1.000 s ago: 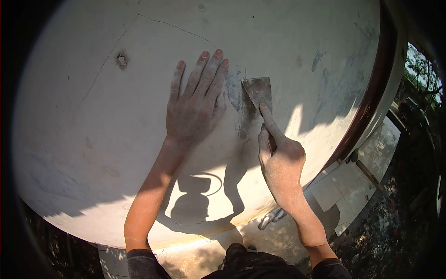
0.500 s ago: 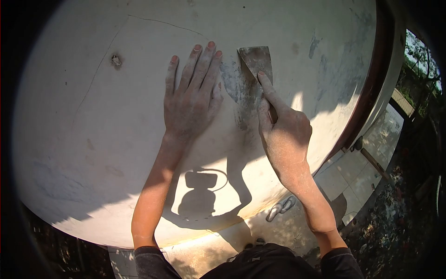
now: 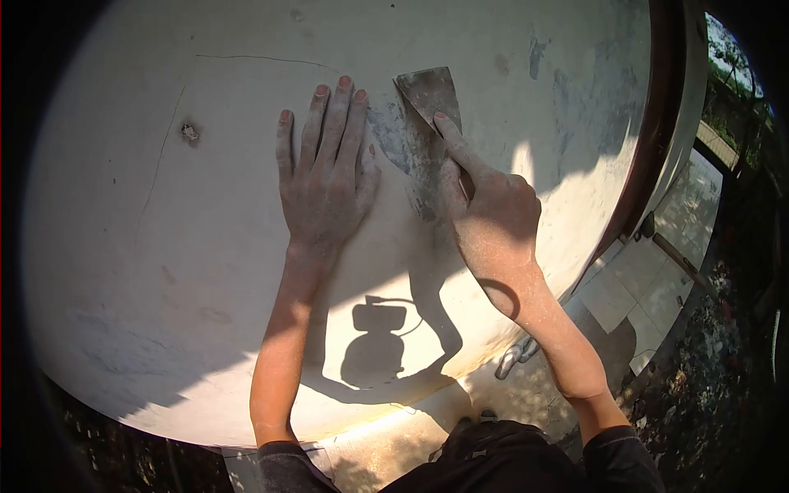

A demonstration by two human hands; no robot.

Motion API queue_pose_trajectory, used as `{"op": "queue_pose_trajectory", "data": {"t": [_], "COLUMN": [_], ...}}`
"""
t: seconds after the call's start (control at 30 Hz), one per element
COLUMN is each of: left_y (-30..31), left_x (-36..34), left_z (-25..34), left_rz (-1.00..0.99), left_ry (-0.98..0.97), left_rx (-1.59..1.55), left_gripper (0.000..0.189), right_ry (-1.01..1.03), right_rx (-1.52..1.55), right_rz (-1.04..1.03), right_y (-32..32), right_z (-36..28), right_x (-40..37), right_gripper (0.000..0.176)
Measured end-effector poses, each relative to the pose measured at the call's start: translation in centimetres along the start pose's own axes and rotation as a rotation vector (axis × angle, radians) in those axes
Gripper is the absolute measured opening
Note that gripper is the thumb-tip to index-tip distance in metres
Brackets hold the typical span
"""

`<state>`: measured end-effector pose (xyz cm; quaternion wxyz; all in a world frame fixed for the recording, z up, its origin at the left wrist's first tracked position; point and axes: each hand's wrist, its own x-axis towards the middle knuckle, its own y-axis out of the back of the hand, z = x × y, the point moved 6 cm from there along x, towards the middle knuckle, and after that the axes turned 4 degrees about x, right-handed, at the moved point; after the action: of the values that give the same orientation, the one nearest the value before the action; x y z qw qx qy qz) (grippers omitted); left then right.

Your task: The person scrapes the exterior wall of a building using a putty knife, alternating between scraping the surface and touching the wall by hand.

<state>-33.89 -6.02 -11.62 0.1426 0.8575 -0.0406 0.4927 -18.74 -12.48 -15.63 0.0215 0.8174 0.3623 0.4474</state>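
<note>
My left hand (image 3: 325, 185) lies flat against a pale, smooth wall (image 3: 222, 222), fingers stretched upward and dusted with white powder. Just to its right, my right hand (image 3: 497, 218) grips a putty knife (image 3: 429, 92), with the index finger laid along the blade. The wide metal blade points up and sits at the wall surface; its handle is mostly hidden in the palm. Between the left fingers and the blade shows a rough grey patch (image 3: 390, 135). Left of my left hand are a small chipped hole (image 3: 190, 132) and thin cracks in the wall.
A dark brown frame (image 3: 657, 99) edges the wall on the right. Beyond it are floor tiles (image 3: 616, 296) and littered dark ground (image 3: 699, 386). Grey footwear (image 3: 516, 357) lies at the wall's foot. Shadows of head and arms fall on the lower wall.
The view has tilted a little, so the wall appears turned. Both hands and the putty knife appear further left in view, but stay near the same spots on the wall.
</note>
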Motion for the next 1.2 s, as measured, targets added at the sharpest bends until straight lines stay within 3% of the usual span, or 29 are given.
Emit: {"op": "queue_pose_trajectory", "data": {"t": [0.07, 0.17, 0.27, 0.53, 0.57, 0.7, 0.73, 0.8, 0.93, 1.07, 1.13, 1.2], "left_y": [-0.1, -0.3, -0.2, 0.2, 0.2, 0.4, 0.2, 0.2, 0.5, 0.3, 0.5, 0.5], "left_x": [-0.1, 0.0, -0.1, -0.1, -0.2, -0.2, -0.2, 0.0, -0.1, -0.1, -0.1, -0.4], "left_z": [0.2, 0.1, 0.1, -0.2, -0.1, -0.3, -0.3, -0.4, -0.4, -0.5, -0.3, -0.2], "left_rz": [-0.019, -0.017, -0.025, -0.037, -0.048, -0.023, -0.021, -0.006, -0.02, -0.002, -0.023, -0.037], "left_ry": [-0.003, 0.007, 0.002, 0.003, -0.005, -0.002, -0.002, 0.004, 0.001, -0.006, 0.002, -0.005], "left_rx": [-0.002, 0.007, 0.005, 0.028, 0.024, 0.024, 0.018, 0.026, 0.032, 0.016, 0.033, 0.022], "left_gripper": [0.057, 0.057, 0.058, 0.057, 0.057, 0.057, 0.057, 0.057, 0.057, 0.057, 0.057, 0.057], "right_ry": [0.069, -0.023, -0.041, -0.054, 0.01, 0.078, 0.047, 0.025, 0.093, -0.019, 0.071, 0.045], "right_rx": [-0.009, -0.196, -0.15, -0.079, -0.044, -0.115, -0.09, -0.042, -0.051, -0.095, -0.096, -0.099], "right_rz": [0.08, -0.083, 0.008, -0.033, -0.019, -0.032, -0.113, -0.003, 0.031, -0.072, 0.09, 0.055], "right_y": [0.0, -0.5, -0.5, -1.2, -1.5, -0.9, -0.9, -1.0, -0.8, -1.7, -1.2, -1.2], "right_z": [0.0, 0.7, 1.1, 1.1, 1.0, 0.4, 0.6, 0.7, -0.4, 0.8, 0.1, 0.3], "right_x": [-0.3, -3.3, -2.4, -2.3, -1.3, -2.4, -3.2, -2.7, -1.4, -2.8, -2.1, -2.7], "right_gripper": [0.045, 0.046, 0.045, 0.049, 0.04, 0.039, 0.038, 0.037, 0.037, 0.04, 0.039, 0.039]}}
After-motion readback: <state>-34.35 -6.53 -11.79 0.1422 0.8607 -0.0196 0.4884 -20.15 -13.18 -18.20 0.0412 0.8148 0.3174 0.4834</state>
